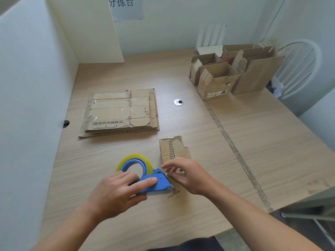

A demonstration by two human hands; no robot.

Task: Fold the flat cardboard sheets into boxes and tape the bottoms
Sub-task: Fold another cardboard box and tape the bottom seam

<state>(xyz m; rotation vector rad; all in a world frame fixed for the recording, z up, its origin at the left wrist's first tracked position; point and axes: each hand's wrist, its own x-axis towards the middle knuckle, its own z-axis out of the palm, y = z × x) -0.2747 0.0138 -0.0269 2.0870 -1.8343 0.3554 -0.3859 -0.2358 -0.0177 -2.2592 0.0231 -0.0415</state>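
1. Head view, the thing in work: a small box (173,149) of brown corrugated cardboard lies on the table (262,142) just beyond the right hand (188,175), its near end hidden under that hand. It is probably light and fairly stiff across the panels but weak along the creases and at the worn, ragged edges, so it will likely slide or buckle if pushed. The better hold is flat on a panel or across two opposite walls, not on a loose flap.
2. Head view, the tool: a blue tape dispenser (160,182) with a yellowish tape roll (135,158) sits close beside the box. It is hard plastic, light, and easy to steer by its handle; its cutting edge calls for care.
3. Left hand (116,191): it comes in from the lower left and grips the dispenser, fingers curled round the handle, the forefinger laid along the blue body and the thumb underneath.
4. Right hand: it reaches in from the lower right, its fingers bent toward the dispenser's mouth as if to take the tape end. The tape is clear, so I cannot tell whether it pinches anything.
5. Supplies: a stack of flat sheets (121,111) lies well apart at the middle left, and finished boxes (217,78) stand at the far right.
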